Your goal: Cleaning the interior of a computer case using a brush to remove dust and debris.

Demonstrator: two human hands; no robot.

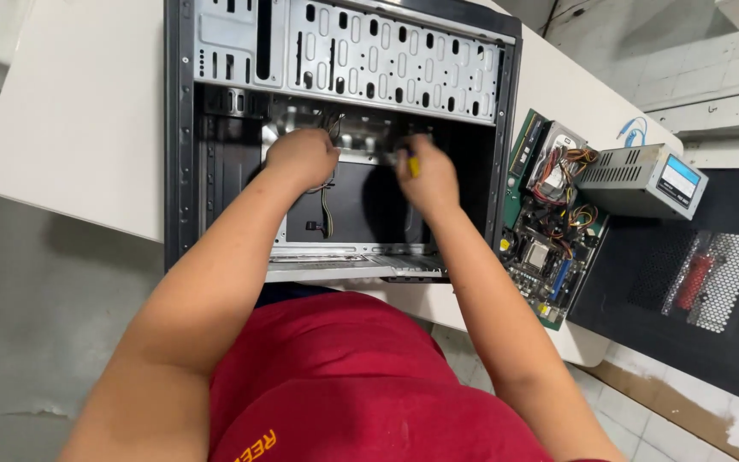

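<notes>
Both hands work inside the open black metal computer case at the white table's near edge: left hand clenched, right hand grasping a yellow-handled screwdriver. The green motherboard already lies outside.

White table with rounded corners, set on a grey concrete floor. Pale floor tiles to the right, beside a black perforated panel. Even, soft light throughout.

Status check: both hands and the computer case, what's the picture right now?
Left hand closed inside open computer case, near loose wires. Right hand grips a yellow-handled tool. Motherboard and power supply lie clear, on table.
</notes>
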